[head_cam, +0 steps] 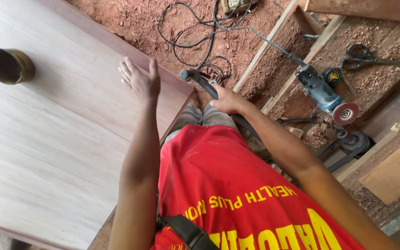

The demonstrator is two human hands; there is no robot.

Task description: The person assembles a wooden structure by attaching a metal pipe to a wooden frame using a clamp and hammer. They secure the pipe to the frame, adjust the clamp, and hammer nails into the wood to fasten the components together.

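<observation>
**Left hand flat over the panel, right hand on a dark tool handle**

I am looking straight down from the head camera. My left hand [140,81] is spread, fingers straight and close together, palm down over the pale wooden panel [56,134] near its reddish far edge; I cannot tell whether it rests on the wood or hovers just above it. It holds nothing.

My right hand [228,99] is wrapped around the dark handle [204,83] of a tool, fingers curled tight about it. The handle sticks up and away from the hand, just past the corner of the panel, above the sawdust-covered floor [140,18]. The tool's working end is hidden behind my hand and my red shirt [228,185].

On the panel, well to the left of my left hand, a brass-coloured cup [9,66] lies tipped on its side with its mouth towards me.

To the right, a blue angle grinder [322,92] with a round disc lies on a shavings-strewn tabletop [376,78], its black cable [195,34] looping back across the floor. Scissors [364,55] lie further off on the same surface, and a small tape measure [333,76] sits just beside the grinder.
</observation>
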